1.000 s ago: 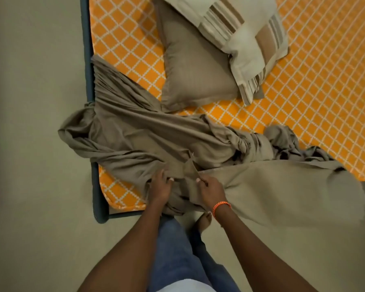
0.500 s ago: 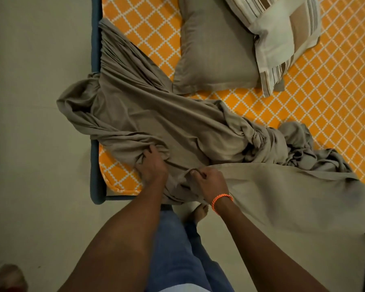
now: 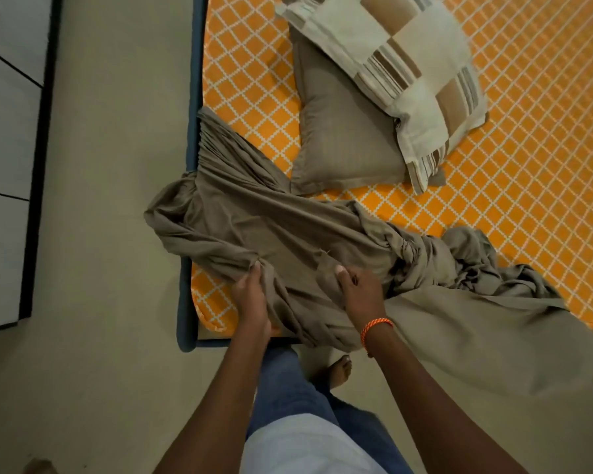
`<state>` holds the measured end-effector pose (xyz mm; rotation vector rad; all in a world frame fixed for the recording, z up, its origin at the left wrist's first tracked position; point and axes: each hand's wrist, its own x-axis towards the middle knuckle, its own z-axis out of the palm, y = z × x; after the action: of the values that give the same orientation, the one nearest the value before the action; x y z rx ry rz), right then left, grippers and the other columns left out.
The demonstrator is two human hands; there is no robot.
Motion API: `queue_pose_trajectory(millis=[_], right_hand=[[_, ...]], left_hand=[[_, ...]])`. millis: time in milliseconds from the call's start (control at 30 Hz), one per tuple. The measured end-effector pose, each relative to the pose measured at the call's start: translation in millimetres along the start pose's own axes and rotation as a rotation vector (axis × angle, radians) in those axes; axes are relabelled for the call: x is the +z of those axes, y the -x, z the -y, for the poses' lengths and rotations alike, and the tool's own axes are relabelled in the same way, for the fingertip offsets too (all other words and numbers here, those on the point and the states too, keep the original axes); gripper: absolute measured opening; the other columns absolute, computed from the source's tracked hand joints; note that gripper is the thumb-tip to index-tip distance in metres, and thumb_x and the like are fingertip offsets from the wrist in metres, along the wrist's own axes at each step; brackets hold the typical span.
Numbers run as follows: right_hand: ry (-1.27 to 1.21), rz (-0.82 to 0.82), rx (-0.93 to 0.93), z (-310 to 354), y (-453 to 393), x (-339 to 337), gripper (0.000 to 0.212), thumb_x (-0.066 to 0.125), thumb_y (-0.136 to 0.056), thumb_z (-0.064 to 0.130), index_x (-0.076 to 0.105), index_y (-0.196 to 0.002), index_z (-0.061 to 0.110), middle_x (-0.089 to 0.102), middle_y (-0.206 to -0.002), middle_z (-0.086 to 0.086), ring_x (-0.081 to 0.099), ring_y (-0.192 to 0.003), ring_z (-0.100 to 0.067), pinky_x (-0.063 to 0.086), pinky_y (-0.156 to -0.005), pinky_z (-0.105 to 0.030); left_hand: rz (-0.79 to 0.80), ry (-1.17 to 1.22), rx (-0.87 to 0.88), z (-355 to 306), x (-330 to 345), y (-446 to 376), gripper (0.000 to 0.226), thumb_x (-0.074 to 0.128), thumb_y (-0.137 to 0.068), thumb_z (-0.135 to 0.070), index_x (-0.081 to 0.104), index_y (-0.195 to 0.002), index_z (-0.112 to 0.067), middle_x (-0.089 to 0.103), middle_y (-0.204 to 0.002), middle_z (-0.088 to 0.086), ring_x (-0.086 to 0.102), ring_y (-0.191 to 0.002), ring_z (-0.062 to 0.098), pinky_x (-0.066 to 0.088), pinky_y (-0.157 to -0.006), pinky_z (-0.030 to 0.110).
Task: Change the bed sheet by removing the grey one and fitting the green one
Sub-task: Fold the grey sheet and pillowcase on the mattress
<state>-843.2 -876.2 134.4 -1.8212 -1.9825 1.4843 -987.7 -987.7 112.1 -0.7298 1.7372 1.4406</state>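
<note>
The grey sheet (image 3: pixel 261 220) lies bunched across the near corner of the mattress (image 3: pixel 514 172), which has an orange cover with a white lattice pattern. Part of the sheet hangs off the left edge and a broad flap (image 3: pixel 486 340) drapes off the near edge to the floor. My left hand (image 3: pixel 252 299) grips a fold of the sheet at the corner. My right hand (image 3: pixel 360 290), with an orange wristband, pinches the fabric a little to the right. No green sheet is in view.
A grey pillow (image 3: pixel 339 138) lies on the mattress with a striped beige pillow (image 3: pixel 401 66) on top of it. The mattress sits on a blue base (image 3: pixel 185 302) on the beige floor. A dark-framed cabinet (image 3: pixel 11 165) stands at the left. My bare foot (image 3: pixel 336 371) is by the bed's corner.
Both hands have regripped the grey sheet and spread further apart, the left one staying over the corner. My head has shifted, so the bed sits further right and the cabinet now shows.
</note>
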Motion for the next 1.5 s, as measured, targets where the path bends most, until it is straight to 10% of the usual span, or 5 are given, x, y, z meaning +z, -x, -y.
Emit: queue_pose_trajectory(millis=[167, 400, 833, 1233, 1500], right_hand=[[-0.102, 0.062, -0.09, 27, 20, -26, 0.039, 0.053, -0.102, 0.007, 0.061, -0.136, 0.026, 0.064, -0.128, 0.011, 0.061, -0.111, -0.005, 0.048, -0.094, -0.024], [-0.266, 0.086, -0.203, 38, 46, -59, 0.038, 0.049, -0.093, -0.005, 0.079, -0.079, 0.014, 0.077, -0.083, 0.0, 0.072, -0.087, -0.02, 0.057, -0.084, -0.04], [0.241, -0.195, -0.396, 52, 59, -76, 0.032, 0.071, -0.092, 0.034, 0.067, -0.119, 0.019, 0.06, -0.105, 0.007, 0.06, -0.087, -0.012, 0.052, -0.07, -0.027], [0.361, -0.296, -0.509, 58, 66, -59, 0.038, 0.067, -0.096, 0.045, 0.067, -0.125, 0.021, 0.064, -0.109, 0.004, 0.064, -0.083, -0.013, 0.054, -0.063, -0.029], [0.243, -0.237, -0.558, 72, 57, -71, 0.037, 0.067, -0.094, 0.049, 0.069, -0.122, 0.024, 0.059, -0.095, 0.011, 0.054, -0.082, -0.005, 0.051, -0.066, -0.027]], left_hand=[[0.072, -0.107, 0.153, 5, 5, 69, 0.043, 0.066, -0.102, -0.043, 0.059, -0.064, -0.022, 0.062, -0.065, -0.005, 0.059, -0.07, 0.018, 0.05, -0.071, 0.036], [0.185, -0.194, 0.233, -19, 44, 119, 0.046, 0.057, -0.107, -0.037, 0.053, -0.063, -0.023, 0.055, -0.06, -0.006, 0.052, -0.059, 0.012, 0.045, -0.062, 0.032], [0.314, -0.021, 0.172, -39, 74, 156, 0.022, 0.064, -0.104, -0.019, 0.062, -0.126, -0.024, 0.073, -0.116, 0.003, 0.073, -0.105, 0.018, 0.064, -0.089, 0.044], [0.306, -0.115, 0.436, -70, 66, 154, 0.036, 0.066, -0.104, -0.029, 0.054, -0.076, -0.009, 0.04, -0.067, 0.009, 0.037, -0.058, 0.015, 0.036, -0.056, 0.032], [0.414, -0.016, 0.309, -76, 58, 153, 0.029, 0.073, -0.094, -0.033, 0.07, -0.092, -0.005, 0.063, -0.086, 0.016, 0.06, -0.083, 0.029, 0.053, -0.079, 0.049]])
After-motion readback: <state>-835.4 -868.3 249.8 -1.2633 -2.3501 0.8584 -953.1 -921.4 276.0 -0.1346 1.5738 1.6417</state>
